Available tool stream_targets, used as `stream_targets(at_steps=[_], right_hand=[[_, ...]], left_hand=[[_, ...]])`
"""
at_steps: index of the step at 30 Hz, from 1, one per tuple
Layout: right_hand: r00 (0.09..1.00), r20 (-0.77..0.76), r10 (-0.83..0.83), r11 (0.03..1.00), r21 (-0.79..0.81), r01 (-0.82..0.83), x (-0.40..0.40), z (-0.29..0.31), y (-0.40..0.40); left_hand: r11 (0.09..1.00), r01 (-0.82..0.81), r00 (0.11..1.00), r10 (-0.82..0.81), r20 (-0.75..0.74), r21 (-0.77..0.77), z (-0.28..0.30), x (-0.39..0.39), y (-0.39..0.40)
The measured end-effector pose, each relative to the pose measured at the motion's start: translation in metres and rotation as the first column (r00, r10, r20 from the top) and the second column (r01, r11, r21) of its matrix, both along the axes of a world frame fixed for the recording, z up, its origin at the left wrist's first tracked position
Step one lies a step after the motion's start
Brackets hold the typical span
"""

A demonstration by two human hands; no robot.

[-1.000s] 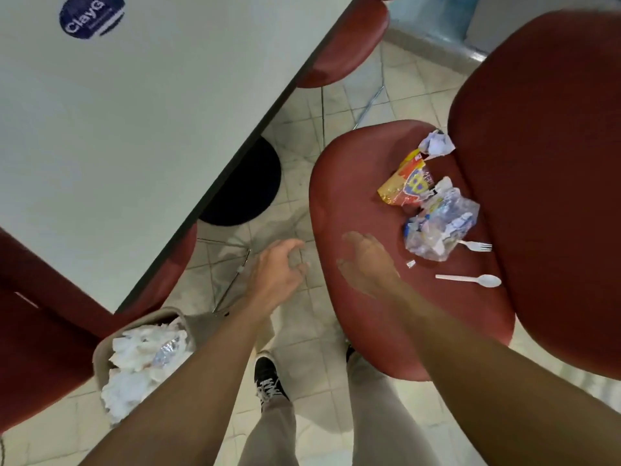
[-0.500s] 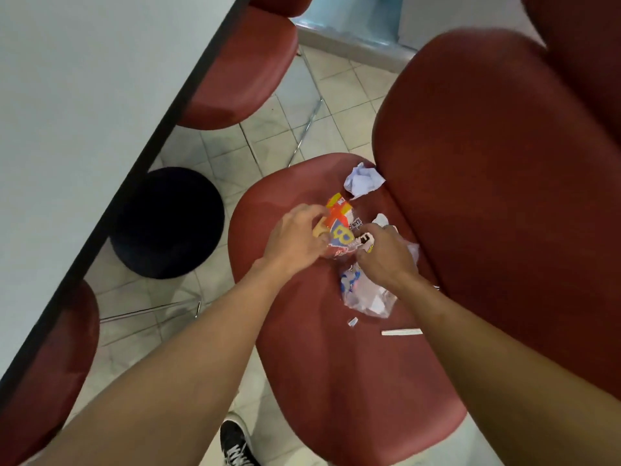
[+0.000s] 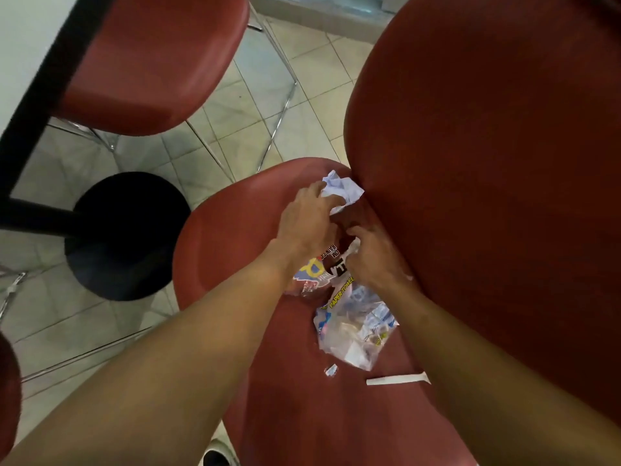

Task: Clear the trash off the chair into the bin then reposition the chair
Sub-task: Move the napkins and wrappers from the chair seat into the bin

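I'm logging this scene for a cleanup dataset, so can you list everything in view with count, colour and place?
Chair: one, red, centre, holding trash.
Crumpled paper: one, white, seat back edge.
Snack wrapper: one, multicoloured, under the hands.
Paper towel wrap: one, clear plastic, mid-seat.
Paper scrap: one, white, beside wrap.
Plastic utensil: one, white, seat, partly hidden.
Other chair: one, red, top left.
Table base: one, black, floor left.
Left hand: touching paper.
Right hand: on wrappers.

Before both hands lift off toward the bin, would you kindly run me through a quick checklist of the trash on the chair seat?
1. Left hand on the crumpled paper: ok.
2. Right hand gripping a wrapper: cannot tell.
3. Snack wrapper gathered: cannot tell, under the left wrist.
4. Clear plastic bag picked up: not ok.
5. White utensil and small scrap collected: not ok.
6. Bin in view: not ok.
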State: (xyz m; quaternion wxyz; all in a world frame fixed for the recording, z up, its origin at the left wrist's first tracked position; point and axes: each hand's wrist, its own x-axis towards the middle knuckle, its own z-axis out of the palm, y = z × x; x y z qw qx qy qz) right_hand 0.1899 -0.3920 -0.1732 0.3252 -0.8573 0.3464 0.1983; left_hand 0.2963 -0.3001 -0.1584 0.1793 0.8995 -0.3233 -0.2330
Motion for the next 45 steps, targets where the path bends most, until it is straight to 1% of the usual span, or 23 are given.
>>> stream_targets(at_steps=[4,9,13,18,21,28,35,38,41,45], right_hand=[[0.999,-0.018,0.038,0.998,-0.053,-0.039,0.001,-0.017,-0.003],[1.000,0.013,0.009,0.997,-0.083,-0.008,-0.001,-0.025,-0.001],[1.000,0.014,-0.008,0.996,-0.085,0.009,-0.001,-0.017,0.001],[0.991,0.088,-0.099,0.989,-0.101,0.108,-0.007,0.008,-0.001],[0.986,0.127,-0.110,0.983,-0.133,0.127,-0.011,0.027,0.000],[0.975,0.195,-0.104,0.973,-0.181,0.140,-0.012,0.078,0.014],[0.959,0.267,-0.097,0.970,-0.191,0.152,-0.036,0.127,0.061],[0.948,0.297,-0.118,0.971,-0.164,0.172,-0.050,0.147,0.083],[0.956,0.268,-0.118,0.972,-0.167,0.167,-0.064,0.167,0.110],[0.945,0.322,-0.062,0.986,-0.126,0.108,-0.080,0.187,0.156]], left_hand=[[0.999,0.030,0.998,-0.031,0.060,0.019,-0.014,0.002,-0.008],[1.000,0.019,0.996,-0.020,0.092,0.017,-0.022,0.006,-0.015],[0.998,-0.038,0.994,0.044,0.096,-0.056,-0.020,0.006,-0.014],[0.982,-0.121,0.983,0.139,0.121,-0.144,0.005,-0.001,-0.002],[0.971,-0.139,0.979,0.165,0.120,-0.196,0.025,-0.008,0.011],[0.956,-0.214,0.963,0.241,0.120,-0.198,0.070,-0.030,0.043],[0.918,-0.261,0.939,0.313,0.141,-0.299,0.121,-0.070,0.097],[0.912,-0.291,0.929,0.342,0.143,-0.288,0.139,-0.089,0.126],[0.901,-0.322,0.913,0.376,0.155,-0.289,0.155,-0.109,0.162],[0.870,-0.383,0.886,0.441,0.143,-0.310,0.172,-0.138,0.212]])
